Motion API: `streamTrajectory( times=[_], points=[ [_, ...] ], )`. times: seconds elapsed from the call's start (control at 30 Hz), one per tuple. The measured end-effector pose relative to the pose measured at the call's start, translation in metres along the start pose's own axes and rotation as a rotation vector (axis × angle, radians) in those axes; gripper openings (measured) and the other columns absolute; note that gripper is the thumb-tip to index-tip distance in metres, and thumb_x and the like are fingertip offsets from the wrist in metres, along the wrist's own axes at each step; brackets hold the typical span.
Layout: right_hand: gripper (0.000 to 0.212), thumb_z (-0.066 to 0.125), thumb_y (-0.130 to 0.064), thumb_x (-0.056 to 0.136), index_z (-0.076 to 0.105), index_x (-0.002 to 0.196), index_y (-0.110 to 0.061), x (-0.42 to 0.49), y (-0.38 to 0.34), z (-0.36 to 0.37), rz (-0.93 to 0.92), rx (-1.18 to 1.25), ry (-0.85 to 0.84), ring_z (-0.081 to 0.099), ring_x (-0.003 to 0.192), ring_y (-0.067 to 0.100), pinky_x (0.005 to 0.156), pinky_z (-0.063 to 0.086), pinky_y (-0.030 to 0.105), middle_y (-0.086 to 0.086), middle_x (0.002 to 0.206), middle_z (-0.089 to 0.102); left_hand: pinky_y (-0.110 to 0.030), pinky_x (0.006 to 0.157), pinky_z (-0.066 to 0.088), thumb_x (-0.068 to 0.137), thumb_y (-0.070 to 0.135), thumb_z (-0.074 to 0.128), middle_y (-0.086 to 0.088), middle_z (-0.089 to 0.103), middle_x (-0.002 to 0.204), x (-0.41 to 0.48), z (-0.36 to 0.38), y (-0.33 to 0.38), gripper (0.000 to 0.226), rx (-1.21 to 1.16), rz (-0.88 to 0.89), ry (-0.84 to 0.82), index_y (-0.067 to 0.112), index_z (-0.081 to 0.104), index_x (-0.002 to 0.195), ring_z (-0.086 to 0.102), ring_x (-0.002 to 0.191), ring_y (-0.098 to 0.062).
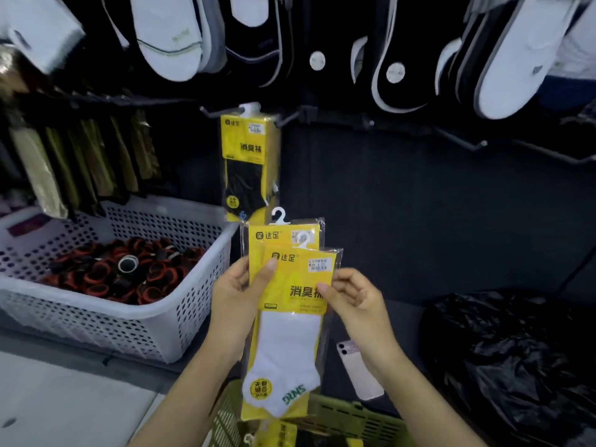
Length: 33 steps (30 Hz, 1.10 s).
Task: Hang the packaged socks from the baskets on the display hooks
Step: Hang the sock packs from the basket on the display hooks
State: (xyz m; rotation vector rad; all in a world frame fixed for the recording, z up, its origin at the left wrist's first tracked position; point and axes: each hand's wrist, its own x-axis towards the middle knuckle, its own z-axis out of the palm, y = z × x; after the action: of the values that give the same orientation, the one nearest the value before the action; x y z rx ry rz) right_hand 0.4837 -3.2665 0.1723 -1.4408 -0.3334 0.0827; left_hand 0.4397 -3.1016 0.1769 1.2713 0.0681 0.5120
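Rolls (pixel 122 272) banded black and orange fill a white basket (pixel 80 301) at nine o'clock of the view. Above it, at ten o'clock, flat gold-and-dark packets (pixel 74 156) hang in a row. White and black socks (pixel 167 37) hang along the top, from eleven round to one o'clock.

Just left of twelve o'clock from the hands, a hung packet (pixel 246 162), yellow with black socks inside, hangs from a display hook (pixel 214 113) by its white plastic hanger.

Below it, near the centre, the left hand (pixel 235 295) holds two yellow sock packets upright, one overlapping the other. Its grip is clamped on them, thumb across the front packet (pixel 290 333) and fingers behind. The front packet shows a white sock. The rear packet (pixel 280 233) stands higher, at twelve o'clock of the front one, and its white hanger (pixel 279 216) is just below the bottom of the hung packet.

At three o'clock of the front packet, the right hand (pixel 354 295) has its grip closed on that packet's right edge, thumb on the face and fingers curled at the edge.

Under the right wrist, at five o'clock of the packets, a pale phone (pixel 358 369) lies on a dark surface. A yellow-green basket (pixel 354 417) holding more yellow packs (pixel 283 433) sits at six o'clock. Dark hooks (pixel 461 139) jut out at two o'clock, and a crumpled black plastic bag (pixel 516 366) lies at four o'clock.
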Motion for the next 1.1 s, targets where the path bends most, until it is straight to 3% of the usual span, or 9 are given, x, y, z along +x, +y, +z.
streamTrajectory(
  times=[0.17,0.23,0.3,0.4,0.53,0.67,0.87,1.1],
  points=[
    [0.009,0.063,-0.008,0.089,0.06,0.097,-0.007,0.026,-0.015,0.046,-0.041,0.084,-0.026,0.072,0.081,0.015,0.067,0.055,0.02,0.006,0.088,0.075,-0.023,0.066,0.057,0.084,0.03,0.062,-0.002,0.075,0.096,0.025,-0.023,0.036,0.022,-0.02,0.052,0.083,0.018,0.071,0.1,0.072,0.087,-0.015],
    [0.008,0.062,-0.008,0.089,0.06,0.097,-0.008,0.041,-0.027,0.061,-0.072,0.094,-0.018,0.072,0.08,0.015,0.067,0.056,0.021,0.006,0.088,0.076,-0.005,0.062,0.049,0.091,0.03,0.055,0.02,0.074,0.086,0.038,-0.041,0.056,0.014,0.04,0.129,0.135,0.026,0.068,0.093,0.067,0.08,0.008],
    [0.009,0.063,-0.01,0.088,0.061,0.097,-0.009,0.059,-0.041,0.076,-0.108,0.071,-0.018,0.072,0.082,0.016,0.068,0.057,0.022,0.004,0.088,0.076,0.004,0.059,0.04,0.095,0.028,0.051,0.036,0.066,0.077,0.05,-0.064,0.075,0.013,0.087,0.176,0.197,0.035,0.061,0.09,0.059,0.076,0.023],
    [0.011,0.065,-0.013,0.087,0.062,0.097,-0.011,0.087,-0.061,0.098,-0.154,0.043,-0.001,0.072,0.082,0.015,0.074,0.058,0.026,0.003,0.087,0.076,0.003,0.061,0.041,0.095,0.029,0.053,0.024,0.071,0.082,0.071,-0.1,0.095,0.012,0.142,0.224,0.295,0.032,0.065,0.092,0.061,0.076,0.019],
    [0.009,0.065,-0.015,0.089,0.062,0.097,-0.015,0.124,-0.076,0.128,-0.196,-0.014,0.055,0.072,0.077,0.01,0.065,0.056,0.021,-0.002,0.081,0.076,-0.003,0.064,0.044,0.095,0.033,0.052,0.006,0.071,0.096,0.093,-0.134,0.112,0.026,0.227,0.283,0.353,0.014,0.068,0.102,0.065,0.078,0.008],
    [0.011,0.067,-0.016,0.088,0.061,0.097,-0.014,0.157,-0.074,0.152,-0.213,-0.157,0.109,0.07,0.085,0.023,0.079,0.056,0.039,0.006,0.087,0.074,-0.023,0.083,0.047,0.095,0.035,0.051,-0.001,0.072,0.102,0.109,-0.153,0.122,0.031,0.26,0.306,0.373,0.012,0.068,0.106,0.066,0.097,-0.011],
    [0.011,0.068,-0.017,0.087,0.061,0.095,-0.013,0.198,-0.059,0.164,-0.104,-0.136,0.219,0.07,0.085,0.026,0.083,0.056,0.046,0.006,0.085,0.073,0.002,0.061,0.041,0.095,0.033,0.052,0.018,0.073,0.084,0.126,-0.158,0.123,0.018,0.271,0.308,0.377,0.023,0.067,0.097,0.063,0.078,0.015],
    [0.025,0.078,-0.018,0.078,0.062,0.094,-0.009,0.24,-0.051,0.163,0.086,-0.022,0.458,0.066,0.092,0.027,0.086,0.055,0.04,0.013,0.1,0.07,-0.001,0.06,0.043,0.095,0.031,0.053,0.015,0.074,0.085,0.134,-0.147,0.108,0.018,0.228,0.284,0.336,0.023,0.068,0.094,0.067,0.077,0.006]
  ],
)
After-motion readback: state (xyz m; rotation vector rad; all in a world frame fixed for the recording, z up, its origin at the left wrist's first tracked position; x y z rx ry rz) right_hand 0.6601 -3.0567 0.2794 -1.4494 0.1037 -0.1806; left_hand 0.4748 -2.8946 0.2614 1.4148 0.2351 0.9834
